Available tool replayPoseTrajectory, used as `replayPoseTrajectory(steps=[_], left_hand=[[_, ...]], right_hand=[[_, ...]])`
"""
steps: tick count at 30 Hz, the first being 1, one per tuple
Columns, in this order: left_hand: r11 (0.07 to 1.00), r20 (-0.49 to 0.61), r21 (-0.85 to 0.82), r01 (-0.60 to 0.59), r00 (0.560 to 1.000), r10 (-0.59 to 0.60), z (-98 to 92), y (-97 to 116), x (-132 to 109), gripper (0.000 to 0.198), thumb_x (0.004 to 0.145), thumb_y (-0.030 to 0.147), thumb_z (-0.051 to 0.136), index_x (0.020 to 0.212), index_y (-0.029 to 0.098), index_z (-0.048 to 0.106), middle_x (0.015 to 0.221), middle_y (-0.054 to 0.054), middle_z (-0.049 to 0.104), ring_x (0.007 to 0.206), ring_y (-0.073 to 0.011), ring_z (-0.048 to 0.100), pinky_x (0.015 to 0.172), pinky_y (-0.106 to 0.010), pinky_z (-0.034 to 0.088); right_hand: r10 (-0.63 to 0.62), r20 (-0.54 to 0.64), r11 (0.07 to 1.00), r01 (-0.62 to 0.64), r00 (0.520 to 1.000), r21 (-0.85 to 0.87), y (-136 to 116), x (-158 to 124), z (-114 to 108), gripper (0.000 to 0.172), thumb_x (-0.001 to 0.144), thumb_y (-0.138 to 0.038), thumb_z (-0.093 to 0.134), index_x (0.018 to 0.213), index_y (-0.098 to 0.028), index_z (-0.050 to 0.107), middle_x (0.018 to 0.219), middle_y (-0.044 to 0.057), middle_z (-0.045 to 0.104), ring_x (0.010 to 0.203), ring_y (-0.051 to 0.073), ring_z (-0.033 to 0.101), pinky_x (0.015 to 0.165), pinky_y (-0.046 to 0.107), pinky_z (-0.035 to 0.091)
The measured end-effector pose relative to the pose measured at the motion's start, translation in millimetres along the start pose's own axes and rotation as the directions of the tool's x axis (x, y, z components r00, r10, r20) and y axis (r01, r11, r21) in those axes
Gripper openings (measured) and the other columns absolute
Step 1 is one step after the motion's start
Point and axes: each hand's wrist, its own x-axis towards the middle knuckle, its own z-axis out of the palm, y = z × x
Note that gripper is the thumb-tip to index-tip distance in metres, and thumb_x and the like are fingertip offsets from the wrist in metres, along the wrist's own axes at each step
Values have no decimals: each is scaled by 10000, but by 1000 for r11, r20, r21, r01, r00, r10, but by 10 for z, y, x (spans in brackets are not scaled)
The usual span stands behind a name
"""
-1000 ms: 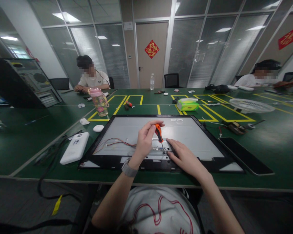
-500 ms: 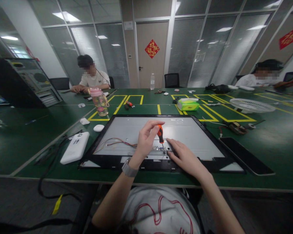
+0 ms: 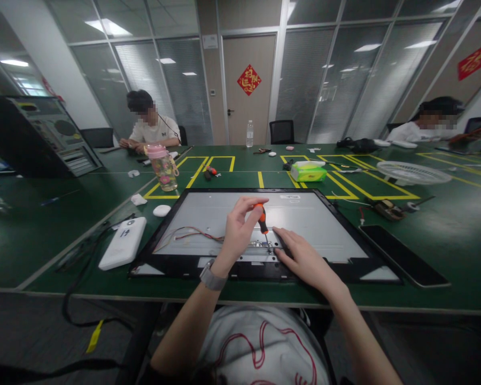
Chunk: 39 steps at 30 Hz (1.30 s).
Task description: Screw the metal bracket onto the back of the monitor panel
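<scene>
A monitor panel (image 3: pixel 320 219) with a black frame lies face down on the green table, its silver back up. My left hand (image 3: pixel 236 232) is closed round the orange-handled screwdriver (image 3: pixel 261 219), held upright with its tip on a small metal strip (image 3: pixel 258 245) at the panel's near edge. My right hand (image 3: pixel 300 256) lies flat on the panel just right of the tip, fingers stretched toward the strip. Red and white wires (image 3: pixel 190 233) run across the panel to the left of my left hand.
A white box (image 3: pixel 123 243) and black cables lie left of the panel, a dark phone-like slab (image 3: pixel 403 255) right. Behind stand a pink-lidded bottle (image 3: pixel 162 167), a green tissue pack (image 3: pixel 308 172), a fan grille (image 3: pixel 412 172) and a computer case (image 3: pixel 44 133). Two people sit at the far side.
My left hand's fingers have shifted slightly on the screwdriver handle, which stays upright on the same spot. My right hand has not moved.
</scene>
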Motion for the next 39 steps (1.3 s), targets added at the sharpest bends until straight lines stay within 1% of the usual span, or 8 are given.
replayPoseTrajectory(steps=[3, 10, 16, 22, 24, 29, 31, 39], left_hand=[[998, -15, 55, -19, 1000, 20, 1, 3, 3, 199, 873, 318, 594, 978, 204, 718, 954, -58, 605, 855, -147, 596, 821, -277, 477], [999, 20, -5, 36, 999, -36, -9, -10, -7, 307, 958, 296, 432, 1129, 202, 669, 938, -66, 680, 957, -172, 620, 897, -307, 453], [996, -47, 76, -46, 998, 50, 6, -55, 2, 164, 841, 314, 639, 942, 212, 719, 934, -44, 555, 870, -144, 574, 819, -268, 465], [999, -13, 10, 45, 999, -44, -7, -24, -5, 277, 932, 312, 481, 1119, 206, 655, 986, -68, 630, 897, -163, 597, 844, -294, 474], [999, -4, 11, 37, 999, -37, -12, -19, -4, 294, 943, 318, 452, 1097, 198, 672, 976, -73, 646, 954, -185, 598, 886, -320, 464], [995, -42, 79, -54, 997, 58, -13, -48, 3, 188, 842, 341, 636, 951, 220, 728, 958, -51, 572, 900, -160, 572, 840, -287, 463], [995, -33, 83, -60, 997, 63, -12, -55, 3, 162, 842, 314, 642, 947, 222, 724, 913, -40, 573, 868, -147, 572, 820, -276, 462], [997, 33, -23, 70, 997, -69, 0, 3, -11, 297, 936, 304, 489, 1153, 185, 654, 992, -84, 695, 967, -177, 632, 892, -304, 475]], right_hand=[[6, 9, 1000, -6, 1000, -2, -1, 4, -2, 482, 935, -308, 446, 1398, -176, 423, 1356, 134, 542, 1262, 277, 491, 1079, 475, 385], [-7, 2, 1000, 7, 1000, 2, 19, 1, 10, 492, 935, -312, 447, 1409, -183, 412, 1362, 135, 538, 1268, 280, 485, 1077, 490, 384], [-10, -3, 1000, 10, 1000, 4, 11, -1, 6, 498, 932, -309, 445, 1416, -203, 406, 1363, 127, 539, 1267, 280, 488, 1075, 494, 385], [-2, 1, 1000, 2, 1000, 0, 21, -1, 20, 494, 933, -319, 447, 1408, -185, 414, 1361, 132, 540, 1264, 277, 489, 1083, 484, 379], [-1, 4, 1000, 1, 1000, 2, 18, 0, 16, 489, 935, -315, 445, 1406, -185, 416, 1359, 131, 541, 1261, 275, 492, 1081, 479, 383], [4, 10, 1000, -4, 1000, -6, 7, 2, 8, 493, 937, -313, 443, 1408, -168, 410, 1363, 137, 535, 1268, 272, 484, 1086, 471, 378], [3, 7, 1000, -3, 1000, -4, 10, 2, 12, 495, 937, -313, 443, 1407, -162, 412, 1364, 141, 535, 1268, 274, 484, 1085, 470, 380], [-9, -6, 1000, 9, 1000, 4, 18, 0, 13, 492, 931, -318, 448, 1407, -197, 418, 1357, 130, 545, 1259, 281, 497, 1071, 494, 393]])
